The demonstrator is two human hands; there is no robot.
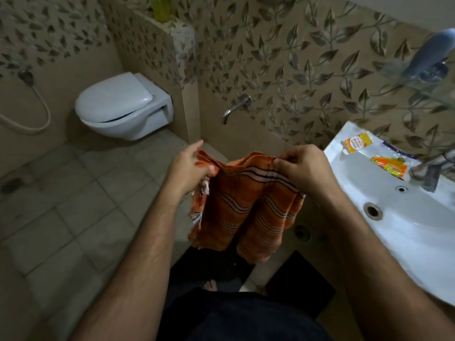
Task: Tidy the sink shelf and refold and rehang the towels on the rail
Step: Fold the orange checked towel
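Observation:
An orange towel (246, 207) with dark and white stripes hangs in front of me, held up by its top edge. My left hand (189, 166) pinches the towel's left corner. My right hand (302, 168) grips the right part of the top edge, fingers curled round the cloth. The towel droops in folds down to about knee height. On the white sink's (418, 232) back rim lie an orange-and-white tube (357, 143) and an orange packet (390, 166). A glass shelf (418, 72) at upper right carries a blue-grey bottle (433, 50). No towel rail is in view.
A white wall-hung toilet (123, 104) with its lid down stands at the left, a spray hose (37, 114) beside it. A wall tap (236, 107) juts out above the towel. A green bottle (160, 7) stands on the partition ledge. Tiled floor spreads to the left.

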